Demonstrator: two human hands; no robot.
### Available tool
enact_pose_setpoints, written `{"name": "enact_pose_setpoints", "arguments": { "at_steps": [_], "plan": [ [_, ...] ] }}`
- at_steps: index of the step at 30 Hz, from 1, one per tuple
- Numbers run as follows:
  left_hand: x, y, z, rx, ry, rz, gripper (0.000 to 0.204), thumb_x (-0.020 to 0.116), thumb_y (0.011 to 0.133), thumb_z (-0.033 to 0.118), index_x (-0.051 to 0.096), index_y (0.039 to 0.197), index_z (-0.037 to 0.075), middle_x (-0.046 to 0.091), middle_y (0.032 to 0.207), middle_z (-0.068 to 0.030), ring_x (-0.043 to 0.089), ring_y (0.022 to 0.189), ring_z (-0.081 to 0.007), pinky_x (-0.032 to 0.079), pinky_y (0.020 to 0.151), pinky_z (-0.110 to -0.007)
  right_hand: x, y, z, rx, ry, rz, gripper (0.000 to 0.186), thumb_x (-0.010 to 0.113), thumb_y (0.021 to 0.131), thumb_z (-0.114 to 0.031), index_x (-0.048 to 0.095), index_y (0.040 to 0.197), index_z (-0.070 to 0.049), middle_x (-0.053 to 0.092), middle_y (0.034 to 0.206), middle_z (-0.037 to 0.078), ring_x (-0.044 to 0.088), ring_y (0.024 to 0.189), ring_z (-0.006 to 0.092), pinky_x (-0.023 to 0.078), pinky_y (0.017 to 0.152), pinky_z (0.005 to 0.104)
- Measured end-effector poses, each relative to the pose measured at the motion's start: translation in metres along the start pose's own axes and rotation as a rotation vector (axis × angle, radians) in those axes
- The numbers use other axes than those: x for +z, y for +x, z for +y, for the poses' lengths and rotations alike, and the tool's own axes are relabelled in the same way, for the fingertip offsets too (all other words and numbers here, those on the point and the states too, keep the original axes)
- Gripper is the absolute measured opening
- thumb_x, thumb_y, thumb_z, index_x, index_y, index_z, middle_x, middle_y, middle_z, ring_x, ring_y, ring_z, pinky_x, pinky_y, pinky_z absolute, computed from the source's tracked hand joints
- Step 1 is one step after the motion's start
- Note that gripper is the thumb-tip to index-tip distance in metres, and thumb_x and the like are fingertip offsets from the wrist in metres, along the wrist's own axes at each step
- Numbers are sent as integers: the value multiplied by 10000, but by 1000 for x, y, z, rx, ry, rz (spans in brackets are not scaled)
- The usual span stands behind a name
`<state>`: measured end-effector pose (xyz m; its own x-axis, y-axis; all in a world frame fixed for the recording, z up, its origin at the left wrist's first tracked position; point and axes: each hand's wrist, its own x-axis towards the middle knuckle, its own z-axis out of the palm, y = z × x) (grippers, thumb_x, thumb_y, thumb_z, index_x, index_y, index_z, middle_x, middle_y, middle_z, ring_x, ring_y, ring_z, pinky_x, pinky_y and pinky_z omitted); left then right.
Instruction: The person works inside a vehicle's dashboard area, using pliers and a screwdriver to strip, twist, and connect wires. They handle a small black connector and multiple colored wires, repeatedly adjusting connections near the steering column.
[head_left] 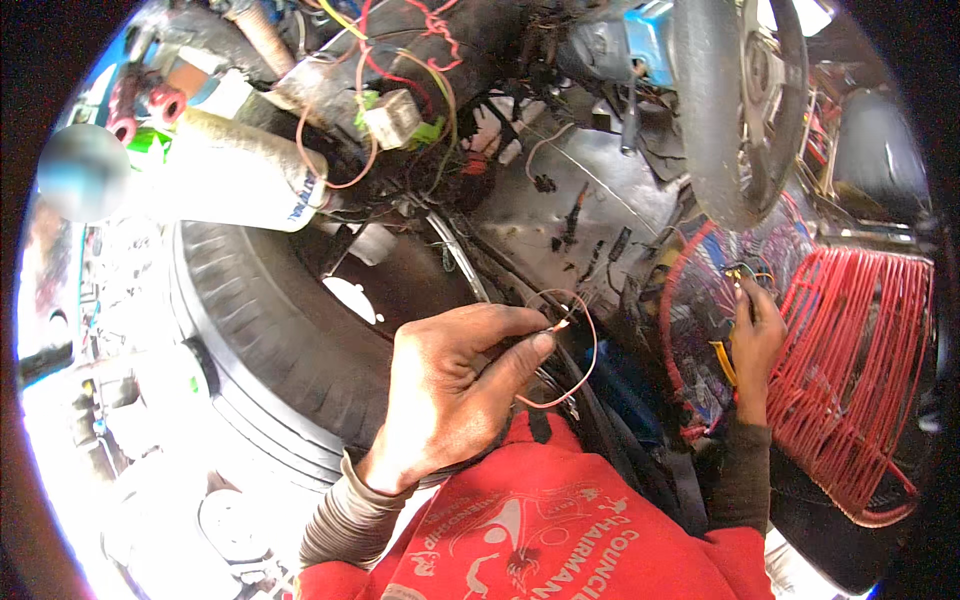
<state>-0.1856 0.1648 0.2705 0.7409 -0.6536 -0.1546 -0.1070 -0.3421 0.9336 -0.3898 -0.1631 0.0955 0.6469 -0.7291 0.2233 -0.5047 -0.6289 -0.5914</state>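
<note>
My left hand (450, 385) is closed, pinching a thin pale pink wire (594, 340) by a short end that looks bare between thumb and forefinger; the wire loops out to the right and down. Over at the right, my right hand (757, 335) has its fingers closed on a small connector (737, 275) with thin coloured wires, in front of a red-rimmed mesh of coloured cords. A yellow object (722, 362), perhaps a tool handle, shows just left of that wrist. What the connector attaches to is too small to tell.
A large black tyre (240, 320) lies at left under a white cylindrical container (240, 170). Tangled wires and a small pale block (393, 118) fill the top. A steering wheel (705, 120) hangs at upper right, above a red cord-woven seat (850, 360). A dull metal panel (590, 180) is behind my hands.
</note>
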Motion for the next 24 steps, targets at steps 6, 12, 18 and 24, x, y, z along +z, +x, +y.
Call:
{"name": "enact_pose_setpoints", "arguments": {
  "at_steps": [6, 12, 18, 24],
  "plan": [
    [-6, -13, 0, 81, 87, 77, 140, 753, 899, 49, 743, 1019, -22, 685, 751, -129, 681, 641, -190, 511, 599, -303, 1, -22, -153, 191, 973, -500, 148, 690, 956, -20, 744, 1077, 47, 713, 1023, 90, 671, 902, 136, 524, 815, 248],
    [-15, -24, -4, 168, 149, 143, 158, 766, 892, 53, 745, 1039, -3, 668, 745, -114, 662, 637, -202, 498, 590, -323, 11, -22, -237, 174, 1346, -776, 243, 683, 961, 33, 660, 1199, 75, 711, 1045, 111, 694, 917, 129, 581, 807, 252],
    [-19, -29, -10, 173, 135, 162, 151, 767, 882, 32, 744, 1029, 5, 671, 756, -114, 662, 638, -224, 500, 588, -327, 9, -15, -247, 112, 1183, -803, 213, 711, 956, 5, 688, 1155, 78, 738, 994, 108, 709, 879, 121, 596, 778, 243],
    [-18, -28, -10, 244, 166, 155, 178, 776, 859, 8, 739, 1033, 11, 687, 787, -118, 680, 658, -232, 514, 585, -328, 9, -15, -249, 117, 1177, -789, 216, 719, 947, 17, 696, 1152, 82, 747, 1001, 121, 717, 902, 126, 592, 778, 235]
  ]
}}
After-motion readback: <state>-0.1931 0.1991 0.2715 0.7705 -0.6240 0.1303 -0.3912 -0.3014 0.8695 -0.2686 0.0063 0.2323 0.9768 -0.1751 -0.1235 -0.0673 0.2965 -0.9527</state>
